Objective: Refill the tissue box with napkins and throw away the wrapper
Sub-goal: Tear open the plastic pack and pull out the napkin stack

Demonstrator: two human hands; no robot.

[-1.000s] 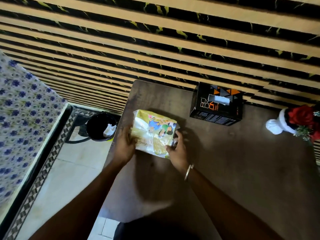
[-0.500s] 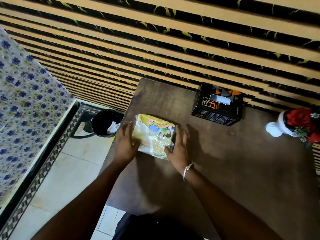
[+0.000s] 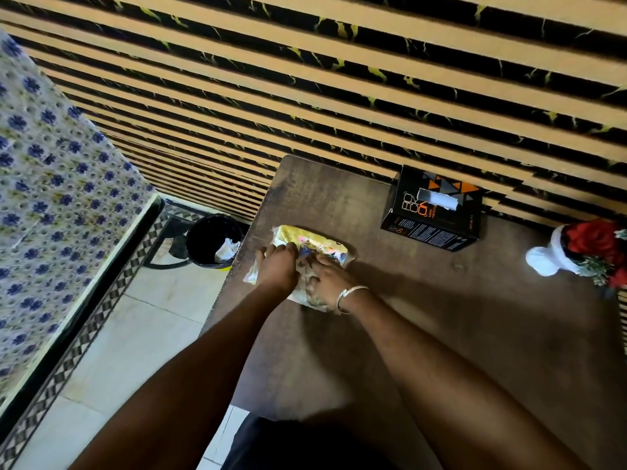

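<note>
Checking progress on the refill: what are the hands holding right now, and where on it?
Both hands grip the yellow napkin pack on the table: left hand on its top left, right hand on its top middle.

Both hands, left hand (image 3: 276,266) and right hand (image 3: 327,278), now atop the napkin pack (image 3: 314,240), formerly at its sides.

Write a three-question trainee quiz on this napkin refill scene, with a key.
1. True or false: the tissue box lies at the table's wall side.
2. Where is the bin? A) on the table B) on the floor left of the table C) beside the flowers
3. Fill in: both hands rest on the napkin ____.

Key: 1 true; 2 B; 3 pack. The left hand and right hand press on it; any grip is unclear.
</note>
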